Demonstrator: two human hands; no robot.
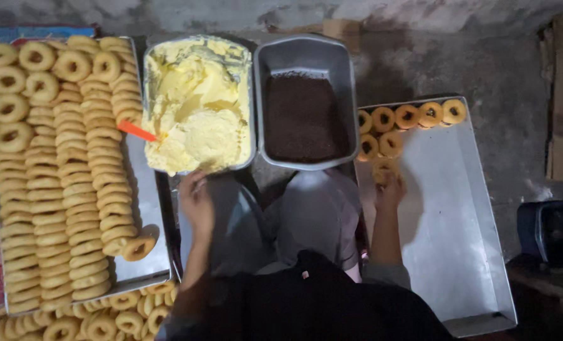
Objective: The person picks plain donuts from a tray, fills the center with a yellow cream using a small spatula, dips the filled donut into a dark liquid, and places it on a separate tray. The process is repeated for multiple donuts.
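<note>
Hands: right [390, 189] closed on doughnut [384, 169], left [195, 197] loosely curled, empty.

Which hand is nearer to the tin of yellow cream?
Left. The left hand is just below the cream tin, near its front edge. The right hand is far off, at a doughnut on the steel tray.

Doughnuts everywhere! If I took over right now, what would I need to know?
Left hand: empty, open, by the tub of yellow cream.
Right hand: fingers on a doughnut going down on the right tray.
Done: about eight finished doughnuts in rows at that tray's top.
Left: plain rings stacked on the left tray, more below; most of the right tray is bare. Chocolate sprinkles pan sits in the middle.
</note>
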